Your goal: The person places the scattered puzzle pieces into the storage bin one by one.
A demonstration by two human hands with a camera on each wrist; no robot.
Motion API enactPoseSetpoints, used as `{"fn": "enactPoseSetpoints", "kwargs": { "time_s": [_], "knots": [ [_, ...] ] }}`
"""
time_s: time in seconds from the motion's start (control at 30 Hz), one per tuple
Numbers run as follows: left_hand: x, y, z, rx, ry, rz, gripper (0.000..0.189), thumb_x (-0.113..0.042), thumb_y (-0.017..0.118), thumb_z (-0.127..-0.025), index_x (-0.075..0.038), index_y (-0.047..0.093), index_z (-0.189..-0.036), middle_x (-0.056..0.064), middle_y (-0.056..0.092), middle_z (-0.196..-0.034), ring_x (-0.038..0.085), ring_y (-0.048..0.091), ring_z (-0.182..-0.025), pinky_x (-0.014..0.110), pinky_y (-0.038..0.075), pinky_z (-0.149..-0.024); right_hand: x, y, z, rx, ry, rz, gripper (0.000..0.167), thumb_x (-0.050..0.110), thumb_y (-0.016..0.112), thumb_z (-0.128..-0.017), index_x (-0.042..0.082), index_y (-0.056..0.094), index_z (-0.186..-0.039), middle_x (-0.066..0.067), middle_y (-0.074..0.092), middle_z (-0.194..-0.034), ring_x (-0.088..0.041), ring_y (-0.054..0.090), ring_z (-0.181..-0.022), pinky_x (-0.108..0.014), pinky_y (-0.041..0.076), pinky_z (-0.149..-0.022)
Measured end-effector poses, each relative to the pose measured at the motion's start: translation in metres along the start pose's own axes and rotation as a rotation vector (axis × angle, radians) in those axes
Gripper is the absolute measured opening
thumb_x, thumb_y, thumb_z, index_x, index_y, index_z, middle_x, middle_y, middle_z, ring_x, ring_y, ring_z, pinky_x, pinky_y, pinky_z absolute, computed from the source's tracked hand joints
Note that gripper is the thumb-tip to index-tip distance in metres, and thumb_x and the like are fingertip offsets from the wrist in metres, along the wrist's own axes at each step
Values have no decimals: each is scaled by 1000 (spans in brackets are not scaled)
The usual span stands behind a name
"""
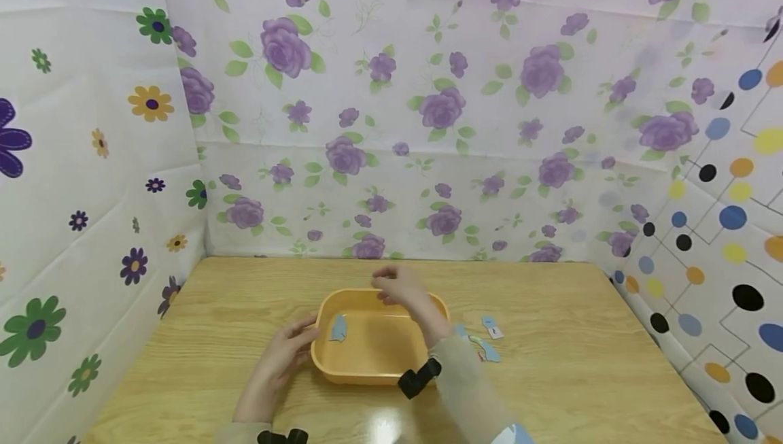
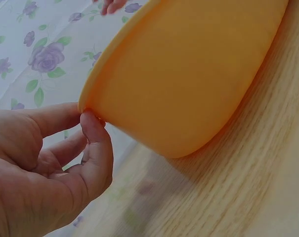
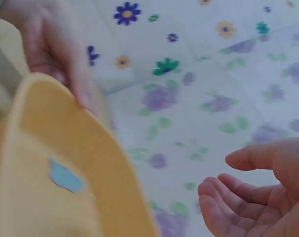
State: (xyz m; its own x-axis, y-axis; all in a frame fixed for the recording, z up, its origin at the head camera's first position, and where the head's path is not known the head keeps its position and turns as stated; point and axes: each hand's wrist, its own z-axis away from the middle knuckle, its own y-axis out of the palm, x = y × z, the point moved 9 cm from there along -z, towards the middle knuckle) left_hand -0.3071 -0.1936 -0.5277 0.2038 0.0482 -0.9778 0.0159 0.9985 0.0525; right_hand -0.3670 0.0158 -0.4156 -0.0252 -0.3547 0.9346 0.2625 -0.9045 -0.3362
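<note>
A yellow-orange plastic basin (image 1: pixel 380 345) stands on the wooden table in the head view. One light blue cardboard piece with an irregular edge (image 1: pixel 338 328) lies inside it, toward the left. At the basin's left side, my left hand (image 1: pixel 283 357) holds the rim between thumb and fingers, as the left wrist view shows closely. My right hand (image 1: pixel 402 286) is over the far rim, somewhat blurred. In the right wrist view, its fingers (image 3: pixel 233 200) are loosely bent and apart from the thumb, with nothing between them.
Right of the basin, several small cardboard pieces (image 1: pixel 487 350) lie on the wooden table (image 1: pixel 569 335), partly hidden by my right forearm. Flowered cloth (image 1: pixel 391 185) hangs behind the table, with a dotted cloth (image 1: pixel 709 240) at the right.
</note>
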Motion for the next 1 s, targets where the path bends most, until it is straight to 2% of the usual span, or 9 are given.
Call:
{"fn": "enactPoseSetpoints", "kwargs": {
  "time_s": [0.17, 0.33, 0.43, 0.57, 0.73, 1.0],
  "knots": [
    [0, 1, 0, -4, -8, 9, 53, -13, 57, -98, 5, 40, -145, 21, 59, -127, 18, 64, -95, 22, 53, -72, 1, -49, 4, -79, -89, 28, 30, 14, 60, -94, -3, 61, -118, -17, 65, -104, -30, 65, -89, -39, 56, -79],
    [-1, 1, 0, -10, -9, 6, 53, -14, 57, -98, 5, 40, -145, 19, 58, -128, 15, 62, -91, 21, 52, -70, -10, -101, 12, -132, -173, 94, 34, 14, 61, -94, -4, 58, -123, -19, 63, -110, -22, 62, -90, -42, 54, -83],
    [0, 1, 1, -24, -10, 3, 53, -14, 58, -98, 5, 41, -144, 18, 61, -126, 14, 63, -89, 22, 52, -70, -27, -130, 16, -174, -174, 130, 37, 15, 63, -93, -5, 57, -124, -19, 63, -110, -17, 60, -88, -36, 54, -79],
    [-1, 0, 2, -24, -7, -5, 53, -14, 58, -98, 7, 40, -144, 17, 64, -121, 13, 64, -89, 22, 52, -69, -55, -159, 24, -217, -129, 185, 41, 17, 65, -93, -4, 57, -126, -17, 63, -110, -16, 60, -87, -27, 51, -74],
    [-1, 0, 3, -14, -11, 2, 54, -13, 57, -98, 8, 39, -144, 13, 66, -118, 11, 64, -88, 22, 51, -69, -86, -181, 31, -251, -86, 227, 41, 18, 66, -93, -3, 57, -126, -17, 63, -110, -19, 61, -90, -28, 52, -76],
    [0, 1, 2, -5, -18, -16, 54, -16, 58, -98, 5, 39, -145, 14, 62, -123, 14, 64, -92, 23, 53, -71, -120, -193, 37, -254, -45, 268, 45, 15, 68, -91, -3, 54, -130, -22, 61, -116, -30, 60, -99, -38, 53, -83]
  ]
}}
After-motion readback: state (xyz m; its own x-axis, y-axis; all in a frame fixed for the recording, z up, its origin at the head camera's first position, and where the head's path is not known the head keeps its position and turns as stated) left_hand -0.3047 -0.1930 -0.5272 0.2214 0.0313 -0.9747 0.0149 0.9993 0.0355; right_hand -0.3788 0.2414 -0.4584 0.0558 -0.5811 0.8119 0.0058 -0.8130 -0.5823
